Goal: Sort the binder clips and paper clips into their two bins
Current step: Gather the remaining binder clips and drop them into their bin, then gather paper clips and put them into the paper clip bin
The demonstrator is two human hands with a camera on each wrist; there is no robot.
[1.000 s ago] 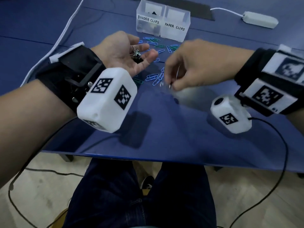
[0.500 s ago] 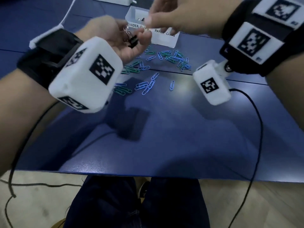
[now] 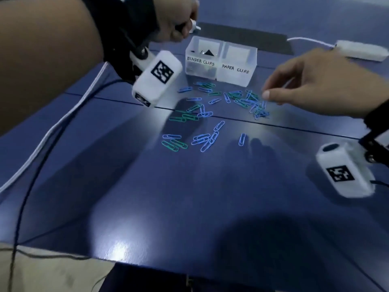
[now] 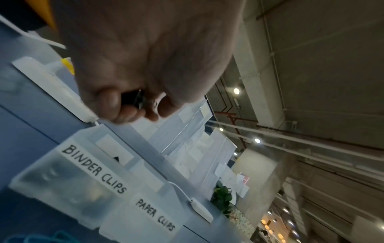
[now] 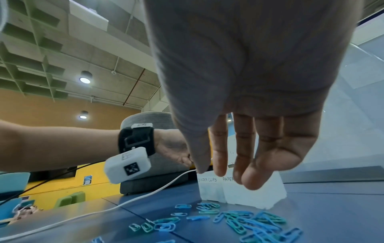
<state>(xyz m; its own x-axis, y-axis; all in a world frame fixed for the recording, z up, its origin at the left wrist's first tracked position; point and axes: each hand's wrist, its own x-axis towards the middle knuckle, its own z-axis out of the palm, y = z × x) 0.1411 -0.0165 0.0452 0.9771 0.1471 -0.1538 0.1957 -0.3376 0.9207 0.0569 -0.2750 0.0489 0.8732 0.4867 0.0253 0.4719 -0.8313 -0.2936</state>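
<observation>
Binder clips cupped in left hand over bins; right hand reaching for paper clips.

Left fingers curled round dark binder clips, raised just behind the bin marked for them, probably for a drop straight in. Right fingers loosely straight, holding nothing, tips just above the densest heap of paper clips strewn on the desk, close before the second bin for a short carry.
</observation>
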